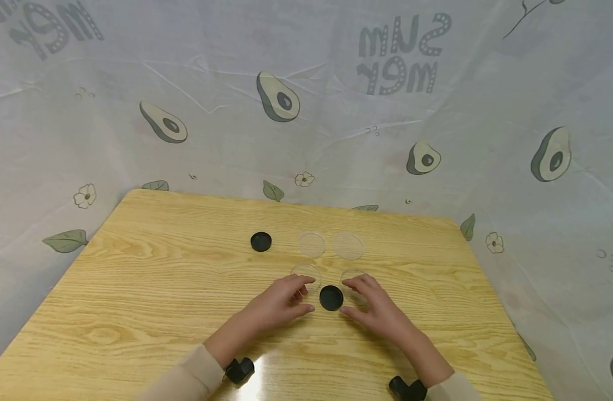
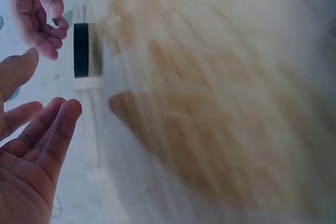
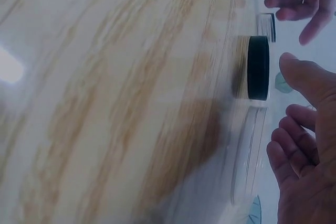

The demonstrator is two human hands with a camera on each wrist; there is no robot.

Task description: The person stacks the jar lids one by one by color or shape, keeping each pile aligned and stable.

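A shallow black round dish (image 1: 331, 298), resembling a lid, lies on the wooden table between two bare hands. My left hand (image 1: 283, 301) hovers at its left, thumb and fingers spread apart and holding nothing. On the other side is my right hand (image 1: 378, 312), fingers loosely bent and also empty, its tips close to the dish's rim. Both wrist views show a gap between the hands and the black dish (image 2: 81, 51). Just beyond the left fingers sits a clear round dish (image 1: 306, 273); another clear dish (image 1: 352, 274) is partly hidden behind the right fingers.
Farther back lie two more clear round dishes, one on the left (image 1: 312, 245) and one on the right (image 1: 348, 246). A second black dish (image 1: 261, 241) sits to their left. A printed cloth (image 1: 226, 156) hangs behind the table (image 1: 151, 267).
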